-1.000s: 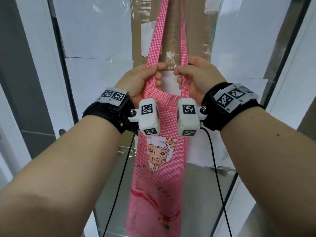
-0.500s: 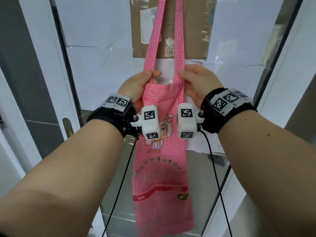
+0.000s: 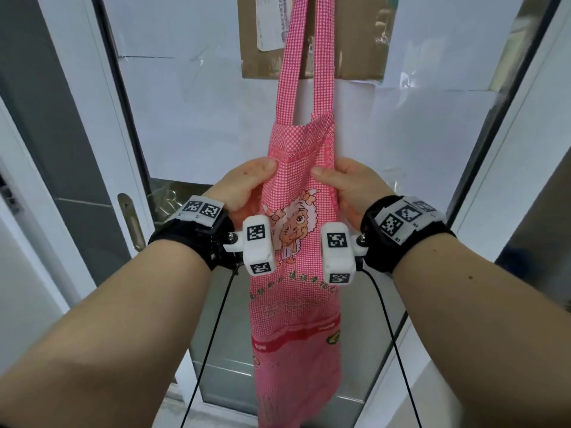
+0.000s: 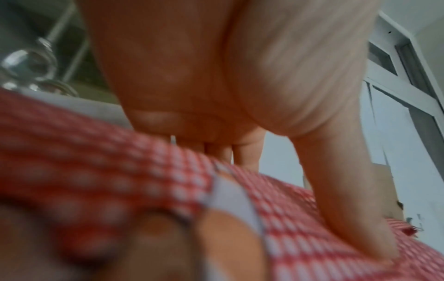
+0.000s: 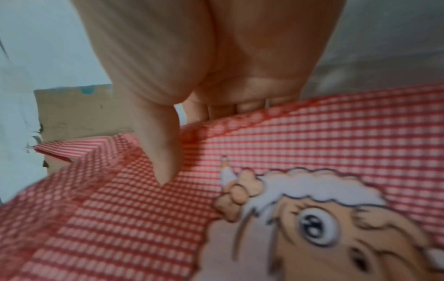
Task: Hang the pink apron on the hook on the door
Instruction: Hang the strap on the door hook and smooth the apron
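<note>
While apron (image 3: 298, 304) hangs by its neck strap against door (image 3: 173, 118), left hand (image 3: 244, 189) pinches bib's left edge, right hand (image 3: 349, 186) pinches right edge

A sheet of brown cardboard (image 3: 355, 41) was taped high on the white wall. A white printed label (image 3: 272, 23) was stuck on its left part. Well below and left of the cardboard sat a brass lock plate (image 3: 131, 223).
</note>
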